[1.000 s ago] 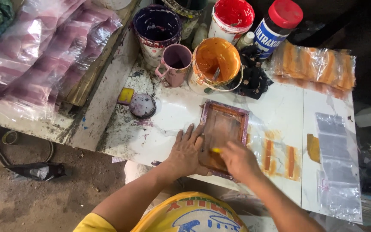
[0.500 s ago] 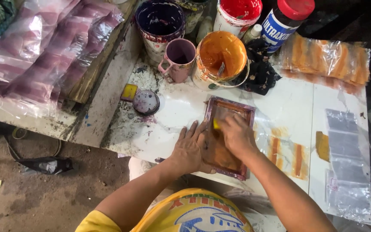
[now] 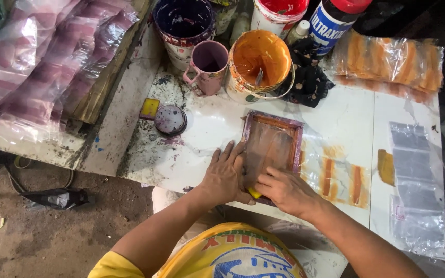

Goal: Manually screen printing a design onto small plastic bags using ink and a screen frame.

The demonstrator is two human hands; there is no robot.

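While a bare, stained concrete floor (image 3: 52, 242) shows at seven o'clock, the paint-smeared white table (image 3: 207, 128) carries three paint buckets, one pink mug (image 3: 208, 64) and one small framed printing screen (image 3: 271, 149) near its centre. The left hand (image 3: 225, 175) lies flat on the frame's left edge; the right hand (image 3: 284, 190) is clenched around a yellow squeegee (image 3: 254, 193) at the frame's six o'clock edge.

Two bare forearms reaching up from the bottom of the frame, left hand (image 3: 226, 175) pressed flat, palm down, fingers (image 3: 221, 156) spread and pointing toward the upper right, right hand (image 3: 283, 189) just beside it at centre, fingers curled in a closed grip, knuckles up
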